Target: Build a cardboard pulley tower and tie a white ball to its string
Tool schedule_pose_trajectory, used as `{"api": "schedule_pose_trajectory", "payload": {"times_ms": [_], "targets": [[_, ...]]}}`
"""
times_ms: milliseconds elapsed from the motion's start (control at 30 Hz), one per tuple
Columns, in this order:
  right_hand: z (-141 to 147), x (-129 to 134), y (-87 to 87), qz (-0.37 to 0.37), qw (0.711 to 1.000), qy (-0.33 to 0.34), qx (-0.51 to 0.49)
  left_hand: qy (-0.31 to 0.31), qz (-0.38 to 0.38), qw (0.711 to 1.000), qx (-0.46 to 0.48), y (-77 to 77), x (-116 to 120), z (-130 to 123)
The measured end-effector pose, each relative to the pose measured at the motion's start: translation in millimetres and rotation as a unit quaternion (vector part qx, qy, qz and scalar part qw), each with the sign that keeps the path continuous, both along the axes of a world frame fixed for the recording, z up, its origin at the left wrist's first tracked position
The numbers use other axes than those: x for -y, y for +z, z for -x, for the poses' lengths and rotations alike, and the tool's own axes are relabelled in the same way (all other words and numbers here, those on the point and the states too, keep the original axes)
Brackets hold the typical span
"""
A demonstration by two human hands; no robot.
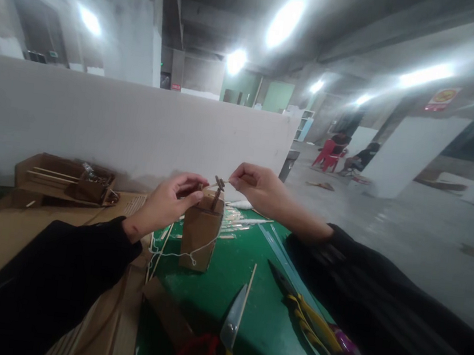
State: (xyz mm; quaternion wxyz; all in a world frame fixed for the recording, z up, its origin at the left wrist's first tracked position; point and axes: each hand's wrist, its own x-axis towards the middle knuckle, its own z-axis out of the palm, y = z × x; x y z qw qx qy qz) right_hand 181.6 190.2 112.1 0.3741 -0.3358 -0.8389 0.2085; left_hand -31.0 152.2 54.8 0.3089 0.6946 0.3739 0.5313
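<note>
A tall cardboard box (200,235) stands upright on the green table. A small brown cardboard piece (217,189) rises from its top, and a thin pale stick (213,187) crosses there. My left hand (168,196) is closed at the box's top left edge, with thumb and fingers around the stick's left end. To the right of the cardboard piece, my right hand (259,189) pinches the stick's other end between thumb and forefinger. White string (173,254) hangs across the box's lower front and trails to the left. Fine detail between the fingertips is blurred.
Red-and-yellow-handled scissors (233,321) and yellow-handled pliers (304,312) lie in front on the green table (224,279). Wooden sticks (235,220) lie behind the box. Cardboard sheets (118,232) and a cardboard assembly (66,179) are leftward. A white partition (130,130) stands behind; people sit farther off.
</note>
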Motion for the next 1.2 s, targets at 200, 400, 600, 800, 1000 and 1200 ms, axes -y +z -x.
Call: {"api": "schedule_pose_trajectory", "payload": {"times_ms": [200,400,600,800,1000,1200], "targets": [[-1,3,-0.2,0.027,0.999,0.018,-0.021,-0.004,0.015,1.0,0.008,2.8,4,0],[-1,6,1.9,0.062,0.997,0.024,-0.025,-0.015,0.024,1.0,0.013,3.7,4,1],[-1,2,0.5,0.036,0.998,0.043,-0.024,-0.021,0.026,0.999,0.017,3.7,5,1],[1,3,2.8,0.015,0.999,0.027,-0.023,-0.012,0.026,0.999,0.033,1.4,1,-1],[6,5,12.4,-0.016,1.0,0.02,-0.01,0.01,0.008,0.997,0.072,-5.8,-7,-7],[13,2,14.1,0.014,0.999,-0.036,-0.011,0.035,0.016,0.994,0.103,-9.3,-5,-13]]}}
